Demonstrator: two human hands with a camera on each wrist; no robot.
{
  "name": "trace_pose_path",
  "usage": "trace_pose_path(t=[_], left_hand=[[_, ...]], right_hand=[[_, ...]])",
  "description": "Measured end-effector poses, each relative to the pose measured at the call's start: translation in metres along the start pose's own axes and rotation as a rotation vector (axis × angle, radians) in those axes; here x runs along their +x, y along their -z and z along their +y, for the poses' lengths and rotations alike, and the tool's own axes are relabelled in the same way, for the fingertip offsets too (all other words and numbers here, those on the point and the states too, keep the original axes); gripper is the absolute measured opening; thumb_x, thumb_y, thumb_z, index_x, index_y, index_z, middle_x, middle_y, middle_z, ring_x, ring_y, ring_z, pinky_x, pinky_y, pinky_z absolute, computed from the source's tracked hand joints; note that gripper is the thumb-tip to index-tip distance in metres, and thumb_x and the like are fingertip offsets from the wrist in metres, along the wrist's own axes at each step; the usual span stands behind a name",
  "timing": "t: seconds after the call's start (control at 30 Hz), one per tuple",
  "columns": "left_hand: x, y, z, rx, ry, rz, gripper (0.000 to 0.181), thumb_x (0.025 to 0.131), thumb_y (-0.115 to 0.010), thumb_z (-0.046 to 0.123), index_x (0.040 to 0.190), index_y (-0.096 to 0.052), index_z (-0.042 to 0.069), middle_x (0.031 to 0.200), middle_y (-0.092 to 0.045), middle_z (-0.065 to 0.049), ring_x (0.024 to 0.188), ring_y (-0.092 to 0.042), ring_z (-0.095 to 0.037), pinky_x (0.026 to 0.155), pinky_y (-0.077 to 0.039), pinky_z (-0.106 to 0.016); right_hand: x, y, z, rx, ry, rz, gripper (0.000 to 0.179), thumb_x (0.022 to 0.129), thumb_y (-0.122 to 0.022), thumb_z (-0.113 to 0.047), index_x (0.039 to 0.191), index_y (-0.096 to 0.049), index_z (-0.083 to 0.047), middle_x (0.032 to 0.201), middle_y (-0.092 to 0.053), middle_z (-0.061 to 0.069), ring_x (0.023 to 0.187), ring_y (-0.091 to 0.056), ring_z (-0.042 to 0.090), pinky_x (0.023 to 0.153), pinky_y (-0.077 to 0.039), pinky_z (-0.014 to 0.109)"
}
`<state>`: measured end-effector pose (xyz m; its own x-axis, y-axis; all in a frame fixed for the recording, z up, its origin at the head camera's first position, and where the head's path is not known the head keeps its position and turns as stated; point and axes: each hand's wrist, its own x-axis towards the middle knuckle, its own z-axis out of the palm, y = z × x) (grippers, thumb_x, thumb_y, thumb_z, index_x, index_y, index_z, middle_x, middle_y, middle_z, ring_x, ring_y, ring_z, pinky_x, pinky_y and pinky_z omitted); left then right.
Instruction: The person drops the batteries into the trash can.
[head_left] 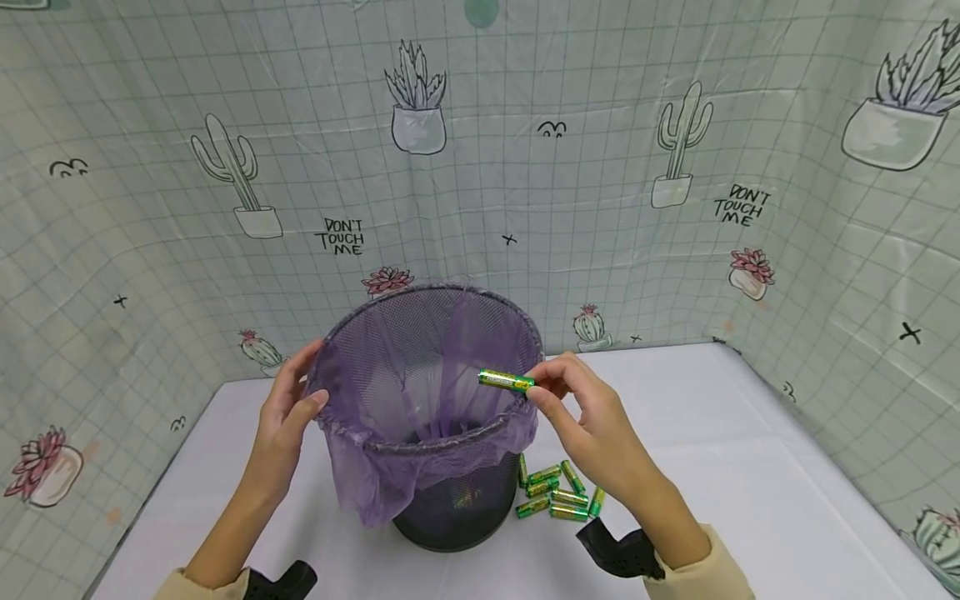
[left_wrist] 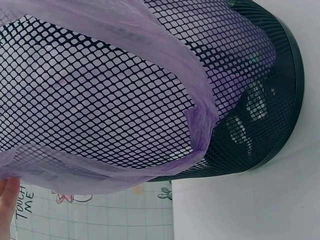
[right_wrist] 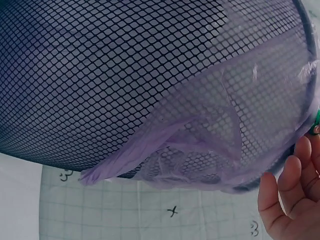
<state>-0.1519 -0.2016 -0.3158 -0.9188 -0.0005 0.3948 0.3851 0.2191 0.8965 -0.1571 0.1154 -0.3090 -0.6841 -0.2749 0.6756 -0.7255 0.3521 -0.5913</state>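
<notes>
A black mesh wastebasket [head_left: 465, 508] stands on the white table, lined with a thin purple plastic bag [head_left: 375, 483] folded over its rim. My left hand [head_left: 288, 412] grips the rim on the left side, thumb in front. In the left wrist view only some fingers [left_wrist: 7, 202] show at the bag's edge. Over the right part of the opening, my right hand [head_left: 588, 412] pinches a green battery [head_left: 506, 381] between thumb and fingers. The right wrist view shows that hand [right_wrist: 295, 192] beside the rim, with just a sliver of the battery [right_wrist: 316, 129] visible.
Several loose green batteries [head_left: 558, 492] lie in a cluster on the white table [head_left: 675, 400], right of the basket's base. A grid-patterned cloth [head_left: 480, 192] with cactus drawings encloses the back and sides.
</notes>
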Motion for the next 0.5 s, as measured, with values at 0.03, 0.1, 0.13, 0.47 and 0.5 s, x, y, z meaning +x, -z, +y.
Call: trace_pose_path(t=[0.03, 0.1, 0.13, 0.47, 0.5], left_hand=[[-0.0001, 0.0001, -0.0002, 0.0, -0.002, 0.0, 0.054, 0.092, -0.039, 0.013, 0.145, -0.03, 0.015, 0.138, -0.035, 0.004, 0.121, -0.039, -0.009, 0.088, -0.035, -0.015], [-0.0002, 0.0003, -0.0002, 0.0, -0.007, 0.003, 0.054, 0.092, -0.039, 0.012, 0.145, -0.03, 0.014, 0.137, -0.036, 0.004, 0.12, -0.039, -0.009, 0.087, -0.035, -0.015], [-0.0004, 0.0005, -0.0003, 0.001, -0.009, 0.004, 0.054, 0.092, -0.039, 0.012, 0.145, -0.03, 0.014, 0.137, -0.036, 0.005, 0.12, -0.039, -0.009, 0.087, -0.035, -0.015], [0.0003, 0.0, -0.0005, 0.007, -0.02, 0.012, 0.053, 0.091, -0.039, 0.011, 0.144, -0.032, 0.013, 0.134, -0.038, 0.004, 0.116, -0.042, -0.009, 0.086, -0.036, -0.014], [0.0004, 0.0001, -0.0005, 0.009, -0.02, 0.013, 0.053, 0.091, -0.039, 0.011, 0.144, -0.032, 0.013, 0.134, -0.038, 0.004, 0.116, -0.042, -0.009, 0.086, -0.036, -0.015]], right_hand=[[0.0004, -0.0008, -0.0005, -0.004, 0.011, 0.001, 0.017, 0.088, -0.058, -0.001, 0.104, -0.059, -0.004, 0.09, -0.054, -0.002, 0.079, -0.048, 0.007, 0.069, -0.042, 0.02], [0.0012, -0.002, -0.0015, -0.018, 0.027, 0.004, 0.017, 0.087, -0.059, 0.0, 0.103, -0.059, -0.005, 0.089, -0.053, -0.002, 0.079, -0.047, 0.006, 0.068, -0.042, 0.02], [0.0015, -0.0024, -0.0022, -0.026, 0.031, 0.004, 0.016, 0.087, -0.059, -0.001, 0.103, -0.059, -0.005, 0.088, -0.053, -0.003, 0.078, -0.046, 0.006, 0.067, -0.042, 0.019], [0.0027, -0.0039, -0.0055, -0.072, 0.026, 0.014, 0.014, 0.087, -0.06, -0.003, 0.101, -0.061, -0.007, 0.084, -0.049, -0.005, 0.077, -0.044, 0.005, 0.066, -0.04, 0.019], [0.0026, -0.0041, -0.0055, -0.071, 0.026, 0.016, 0.014, 0.087, -0.06, -0.002, 0.1, -0.061, -0.007, 0.084, -0.049, -0.005, 0.077, -0.045, 0.005, 0.066, -0.04, 0.019]])
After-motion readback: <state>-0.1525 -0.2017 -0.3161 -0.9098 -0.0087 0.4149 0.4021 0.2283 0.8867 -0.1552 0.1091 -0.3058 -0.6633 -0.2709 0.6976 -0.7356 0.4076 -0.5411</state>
